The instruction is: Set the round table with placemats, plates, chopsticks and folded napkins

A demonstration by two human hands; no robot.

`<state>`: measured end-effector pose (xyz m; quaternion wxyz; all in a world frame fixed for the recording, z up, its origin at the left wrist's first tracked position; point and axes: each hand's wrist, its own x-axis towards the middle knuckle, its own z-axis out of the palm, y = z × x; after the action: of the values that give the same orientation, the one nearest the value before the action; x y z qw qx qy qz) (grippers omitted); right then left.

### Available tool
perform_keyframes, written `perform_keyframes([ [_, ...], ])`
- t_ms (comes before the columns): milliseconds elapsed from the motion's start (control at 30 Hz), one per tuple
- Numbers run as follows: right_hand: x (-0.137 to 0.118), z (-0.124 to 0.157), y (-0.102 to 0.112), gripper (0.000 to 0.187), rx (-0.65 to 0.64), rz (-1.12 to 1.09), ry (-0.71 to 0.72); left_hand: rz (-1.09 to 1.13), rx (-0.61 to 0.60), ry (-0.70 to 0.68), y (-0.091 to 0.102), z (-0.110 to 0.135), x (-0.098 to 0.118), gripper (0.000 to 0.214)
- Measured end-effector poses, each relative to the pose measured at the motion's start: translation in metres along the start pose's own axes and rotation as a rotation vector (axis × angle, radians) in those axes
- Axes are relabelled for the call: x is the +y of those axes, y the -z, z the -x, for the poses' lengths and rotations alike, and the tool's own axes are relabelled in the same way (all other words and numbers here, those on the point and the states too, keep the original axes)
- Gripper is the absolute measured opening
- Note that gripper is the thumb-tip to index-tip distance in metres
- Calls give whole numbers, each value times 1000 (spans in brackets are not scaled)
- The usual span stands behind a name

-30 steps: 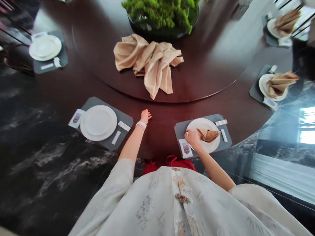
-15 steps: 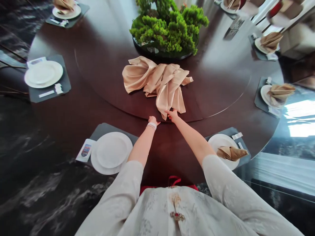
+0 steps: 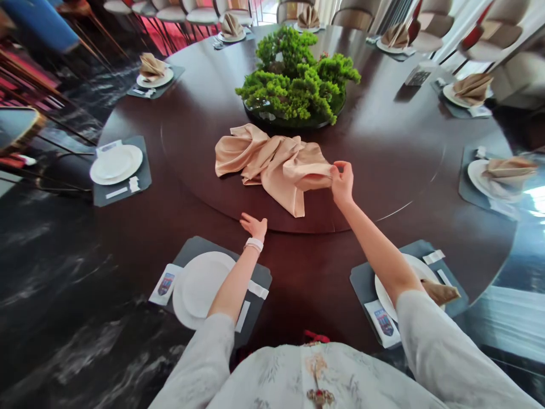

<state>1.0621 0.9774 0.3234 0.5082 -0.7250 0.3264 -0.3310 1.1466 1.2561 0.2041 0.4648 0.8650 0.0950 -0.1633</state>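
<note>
Crumpled beige cloth napkins (image 3: 272,162) lie in a loose pile on the dark lazy Susan (image 3: 383,176); how many there are I cannot tell. My right hand (image 3: 343,180) pinches a corner at the pile's right end and lifts it slightly off the surface. Near the front edge of the turntable, my left hand (image 3: 254,226) is open, thumb and fingers apart, holding nothing. It is a short way in front of the pile and apart from it. A white band circles the left wrist.
Behind the cloth stands a green bonsai-like plant (image 3: 298,79) in a dark dish. White plates (image 3: 202,287) on grey mats ring the round table (image 3: 306,272), several with folded napkins (image 3: 472,88). A small box (image 3: 419,74) stands back right. Chairs (image 3: 204,14) line the background.
My right hand has moved right and away from me, raising a napkin corner. My left hand has shifted slightly left and opened. The view has tilted up, showing more chairs.
</note>
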Motion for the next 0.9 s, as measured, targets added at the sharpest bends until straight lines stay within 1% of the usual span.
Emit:
perform_keyframes([
  [33, -4, 8, 9, 34, -19, -43, -1, -86, 0, -143, -7, 10, 11, 93],
  [67, -9, 18, 17, 36, -108, -76, -15, -150, -30, -322, -14, 21, 25, 96],
  [133, -18, 40, 26, 37, -319, -98, -60, -237, -131, -709, -32, 46, 56, 93],
  [167, -22, 50, 29, 37, -405, -86, -67, -248, -185, -848, -40, 58, 71, 89],
  [200, -26, 59, 33, 36, -467, -63, -52, -263, -231, -939, -47, 70, 86, 82],
  [233, -30, 65, 36, 34, -505, -33, -16, -293, -269, -980, -52, 81, 98, 72],
  [267, -33, 69, 41, 32, -524, 3, 32, -335, -295, -983, -55, 90, 108, 58],
  [333, -39, 71, 54, 28, -542, 125, 138, -413, -296, -936, -57, 99, 119, 32],
  [367, -42, 69, 63, 30, -546, 225, 178, -442, -273, -915, -54, 98, 120, 24],
  [433, -48, 59, 86, 34, -522, 507, 205, -485, -203, -900, -44, 87, 119, 22],
  [500, -55, 46, 114, 33, -460, 834, 176, -527, -140, -900, -25, 68, 119, 24],
  [533, -59, 41, 129, 30, -423, 978, 153, -547, -128, -913, -13, 58, 121, 23],
  [567, -65, 37, 145, 27, -383, 1097, 140, -561, -145, -951, 1, 50, 125, 22],
  [633, -79, 35, 178, 23, -278, 1265, 188, -555, -256, -1118, 32, 46, 140, 20],
  [700, -96, 39, 210, 26, -118, 1330, 312, -476, -403, -1318, 65, 58, 161, 18],
  [733, -104, 42, 226, 30, -38, 1328, 367, -403, -438, -1383, 80, 69, 173, 17],
  [767, -111, 43, 241, 35, 30, 1312, 404, -326, -444, -1408, 93, 80, 186, 16],
  [800, -118, 42, 255, 39, 90, 1288, 423, -253, -432, -1399, 104, 89, 199, 17],
  [833, -123, 37, 267, 42, 142, 1262, 430, -196, -418, -1361, 111, 95, 210, 19],
  [867, -127, 26, 277, 44, 184, 1228, 430, -161, -413, -1301, 113, 97, 221, 21],
  [900, -129, 10, 284, 43, 203, 1166, 414, -146, -421, -1225, 112, 92, 230, 23],
])
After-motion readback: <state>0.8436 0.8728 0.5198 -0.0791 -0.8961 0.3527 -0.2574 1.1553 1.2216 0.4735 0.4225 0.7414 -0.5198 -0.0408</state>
